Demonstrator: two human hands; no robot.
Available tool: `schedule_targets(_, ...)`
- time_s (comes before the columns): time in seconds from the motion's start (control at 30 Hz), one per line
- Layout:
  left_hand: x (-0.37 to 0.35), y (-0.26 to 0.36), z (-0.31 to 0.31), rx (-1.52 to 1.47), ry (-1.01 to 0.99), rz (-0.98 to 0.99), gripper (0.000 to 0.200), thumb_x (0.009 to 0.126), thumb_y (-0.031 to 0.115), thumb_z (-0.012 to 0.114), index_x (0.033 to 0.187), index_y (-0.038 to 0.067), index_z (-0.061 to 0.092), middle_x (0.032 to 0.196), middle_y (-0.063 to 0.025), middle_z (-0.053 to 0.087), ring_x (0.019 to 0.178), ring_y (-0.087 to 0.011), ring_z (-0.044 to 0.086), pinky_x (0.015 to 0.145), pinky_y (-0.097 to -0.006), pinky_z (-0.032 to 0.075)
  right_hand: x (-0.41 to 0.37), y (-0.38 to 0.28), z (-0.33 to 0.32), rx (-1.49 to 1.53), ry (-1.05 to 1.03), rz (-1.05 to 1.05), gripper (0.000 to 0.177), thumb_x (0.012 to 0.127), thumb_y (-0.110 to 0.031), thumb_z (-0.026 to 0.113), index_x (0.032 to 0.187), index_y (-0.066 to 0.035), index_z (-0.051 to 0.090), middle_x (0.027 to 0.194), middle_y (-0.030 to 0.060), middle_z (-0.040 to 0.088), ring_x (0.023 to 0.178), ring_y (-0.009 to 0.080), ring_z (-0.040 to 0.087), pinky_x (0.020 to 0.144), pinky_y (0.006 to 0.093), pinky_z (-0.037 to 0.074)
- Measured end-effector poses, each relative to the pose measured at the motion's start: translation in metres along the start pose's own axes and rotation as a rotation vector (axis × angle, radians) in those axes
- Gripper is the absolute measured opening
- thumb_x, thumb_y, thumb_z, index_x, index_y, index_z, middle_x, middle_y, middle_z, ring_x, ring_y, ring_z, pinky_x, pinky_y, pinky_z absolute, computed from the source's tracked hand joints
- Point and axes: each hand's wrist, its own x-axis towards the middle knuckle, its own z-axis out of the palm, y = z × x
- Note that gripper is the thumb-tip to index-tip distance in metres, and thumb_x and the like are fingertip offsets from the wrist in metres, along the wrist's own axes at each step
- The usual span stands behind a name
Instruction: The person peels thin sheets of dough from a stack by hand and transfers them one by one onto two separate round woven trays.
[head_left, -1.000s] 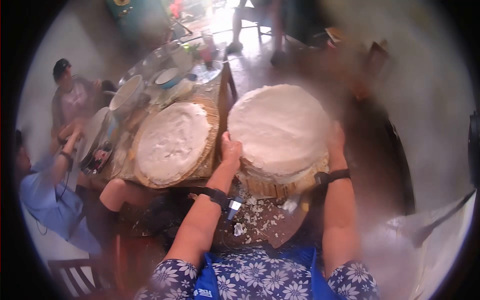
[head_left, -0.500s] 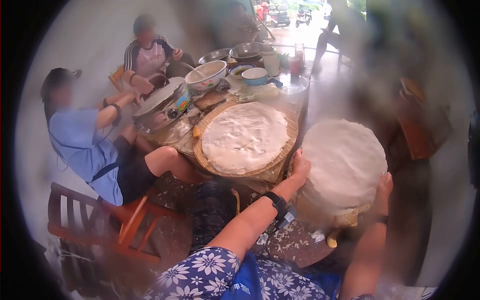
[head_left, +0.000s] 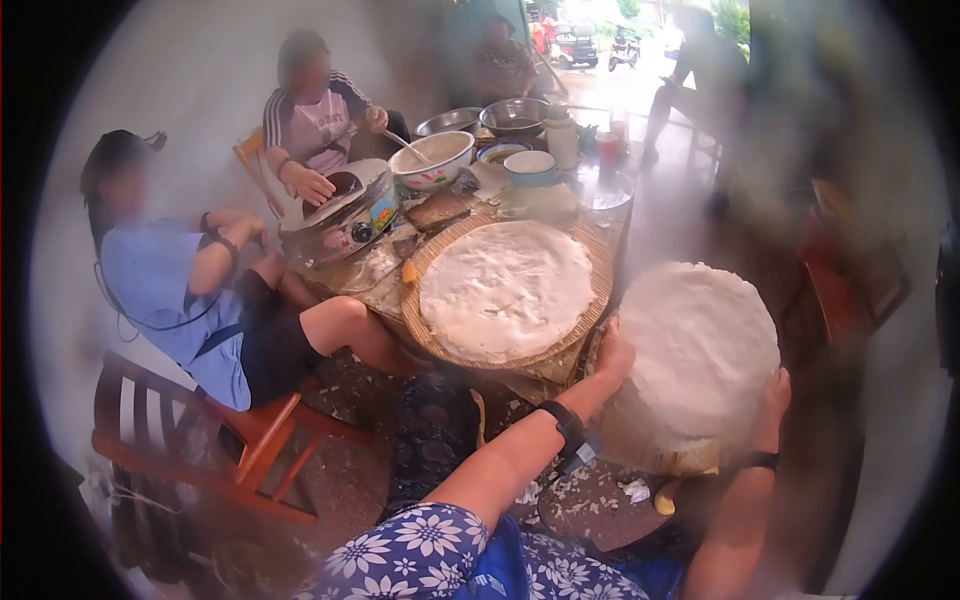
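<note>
Pale round slab [head_left: 697,345], one item: right of centre in the head view, sole view logged, off the table's right edge and held above the littered floor. Left hand [head_left: 616,352]: curled on the slab's left rim. Right hand [head_left: 773,400]: closed about the lower right rim, fingertips hidden from me. Underside: blurred; I cannot tell what supports it. Adjacent, mid-frame: slatted round mat [head_left: 426,327] bearing a pale sheet [head_left: 506,288], apart from the slab. Step in hand, by my judgement: supporting the slab two-handed; any move from here calls for even lift at both rims, lest the soft-looking edge sag. Changes against the half-second-earlier frame: slab slightly lower in the frame, same two-sided hold; upper left, the co-worker in striped sleeves [head_left: 356,95] now has a hand on the spoon [head_left: 405,145] in the flowered bowl [head_left: 432,177]; the blue-shirted co-worker's [head_left: 150,265] hands, drawn back toward the lap.
</note>
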Motion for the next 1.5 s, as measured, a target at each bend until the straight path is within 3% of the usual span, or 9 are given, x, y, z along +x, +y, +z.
schedule_targets(0.3, -0.011, 0.015, -0.012, -0.065, -0.023, 0.029, 0.064, 0.072, -0.002, 0.046, 0.134, 0.001, 0.033, 0.131, -0.0204, 0.044, 0.124, -0.0312, 0.04, 0.102, -0.0328, 0.032, -0.016, -0.067, -0.027, -0.268, 0.079, 0.009, 0.037, 0.084, -0.014, 0.055, 0.118, 0.001, 0.051, 0.113, 0.0212, 0.057, 0.106, 0.0361, 0.053, 0.091, 0.0404, 0.041)
schedule_targets(0.5, 0.0, 0.002, -0.021, -0.128, -0.049, 0.316, 0.064, 0.074, 0.002, 0.054, 0.134, 0.0, 0.033, 0.136, -0.0178, 0.04, 0.124, -0.0254, 0.04, 0.102, -0.0307, 0.032, -0.038, -0.136, -0.043, -0.333, 0.203, -0.248, 0.036, 0.08, -0.005, 0.057, 0.116, -0.002, 0.053, 0.114, 0.0172, 0.056, 0.11, 0.033, 0.05, 0.094, 0.0401, 0.039)
schedule_targets(0.8, -0.01, 0.043, -0.172, -0.496, 0.087, 0.215, 0.055, 0.08, 0.002, 0.054, 0.132, 0.0, 0.039, 0.133, -0.0136, 0.043, 0.114, -0.0185, 0.044, 0.098, -0.0279, 0.037, -0.089, -0.202, 0.006, -0.181, 0.034, -0.609, 0.031, 0.074, 0.0, 0.059, 0.105, -0.003, 0.058, 0.108, 0.0161, 0.057, 0.106, 0.0335, 0.051, 0.093, 0.0426, 0.04)
schedule_targets(0.87, -0.001, 0.035, -0.201, -0.551, 0.21, 0.241, 0.052, 0.079, -0.002, 0.055, 0.129, -0.002, 0.041, 0.13, -0.013, 0.046, 0.106, -0.0163, 0.049, 0.091, -0.0266, 0.041, -0.104, -0.228, 0.015, -0.097, -0.055, -0.577, 0.029, 0.074, 0.001, 0.059, 0.102, -0.004, 0.06, 0.103, 0.0157, 0.059, 0.101, 0.0327, 0.053, 0.089, 0.0407, 0.042)
schedule_targets(0.9, -0.002, 0.035, -0.216, -0.625, 0.224, 0.266, 0.05, 0.082, 0.0, 0.05, 0.131, -0.002, 0.039, 0.132, -0.0138, 0.043, 0.12, -0.0189, 0.042, 0.1, -0.0291, 0.034, -0.111, -0.237, 0.02, -0.061, -0.109, -0.556, 0.028, 0.074, 0.001, 0.059, 0.101, -0.004, 0.06, 0.101, 0.0154, 0.059, 0.1, 0.0323, 0.054, 0.087, 0.04, 0.043)
schedule_targets(1.0, 0.012, 0.014, -0.259, -0.607, 0.4, 0.337, 0.045, 0.084, 0.0, 0.046, 0.129, -0.001, 0.042, 0.132, -0.0132, 0.043, 0.123, -0.0195, 0.04, 0.103, -0.0303, 0.031, -0.129, -0.268, 0.036, 0.074, -0.215, -0.564, 0.02, 0.076, -0.002, 0.059, 0.096, -0.004, 0.062, 0.092, 0.0147, 0.062, 0.089, 0.0298, 0.059, 0.078, 0.036, 0.047)
schedule_targets(1.17, 0.023, -0.023, -0.323, -0.43, 0.584, 0.349, 0.048, 0.079, -0.002, 0.048, 0.127, -0.002, 0.04, 0.127, -0.0164, 0.046, 0.116, -0.0214, 0.045, 0.099, -0.0306, 0.034, -0.14, -0.323, 0.065, 0.421, -0.531, -0.219, 0.018, 0.083, -0.008, 0.053, 0.096, -0.001, 0.063, 0.077, 0.0056, 0.062, 0.072, 0.0133, 0.059, 0.067, 0.027, 0.047)
schedule_targets(1.37, 0.031, -0.048, -0.348, -0.569, 0.498, 0.122, 0.051, 0.08, 0.001, 0.048, 0.129, -0.004, 0.036, 0.126, -0.0169, 0.045, 0.108, -0.0197, 0.047, 0.092, -0.0304, 0.038, -0.134, -0.371, 0.086, 0.673, -0.737, 0.19, 0.026, 0.085, -0.012, 0.051, 0.107, 0.0, 0.058, 0.08, 0.0035, 0.061, 0.062, 0.0091, 0.058, 0.052, 0.0214, 0.044)
schedule_targets(1.5, 0.029, -0.05, -0.353, -0.571, 0.465, 0.115, 0.051, 0.082, 0.01, 0.053, 0.13, 0.002, 0.039, 0.103, -0.0028, 0.046, 0.086, -0.0094, 0.05, 0.077, -0.024, 0.044, -0.125, -0.381, 0.1, 0.643, -0.747, 0.323, 0.029, 0.085, -0.015, 0.051, 0.11, -0.002, 0.055, 0.085, 0.0037, 0.06, 0.059, 0.0098, 0.059, 0.045, 0.0203, 0.042)
